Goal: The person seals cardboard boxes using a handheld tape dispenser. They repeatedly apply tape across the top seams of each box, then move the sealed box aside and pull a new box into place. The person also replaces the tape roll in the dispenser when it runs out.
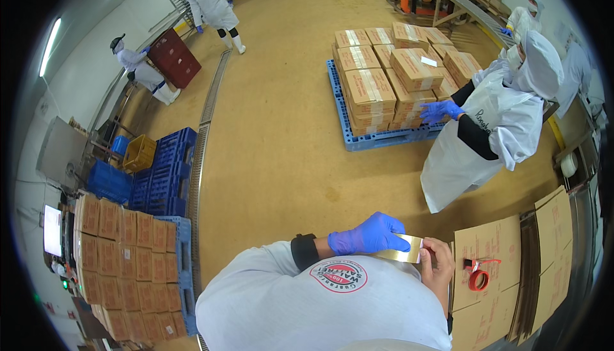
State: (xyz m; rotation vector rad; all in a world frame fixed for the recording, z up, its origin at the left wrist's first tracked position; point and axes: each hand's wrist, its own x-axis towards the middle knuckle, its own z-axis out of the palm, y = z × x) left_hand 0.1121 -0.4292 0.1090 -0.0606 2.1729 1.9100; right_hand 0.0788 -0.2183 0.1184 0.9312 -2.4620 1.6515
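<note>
Before my chest, my left hand [371,237], in a blue glove, pinches one end of a shiny gold-coloured strip [405,250]. My right hand [437,259], bare, grips the other end between thumb and fingers. What the strip is made of I cannot tell. To the right of my hands, a red tape dispenser [478,279] lies on a stack of flat cardboard box blanks [494,240]. More folded cardboard blanks [551,255] stand beside that stack.
Ahead, taped cartons [369,89] sit on a blue pallet [383,140]; a person in white [484,125] stands beside them, a gloved hand near the boxes. At left are stacked cartons [129,264], blue pallets [160,173] and a floor drain [206,116]. Other people work farther off.
</note>
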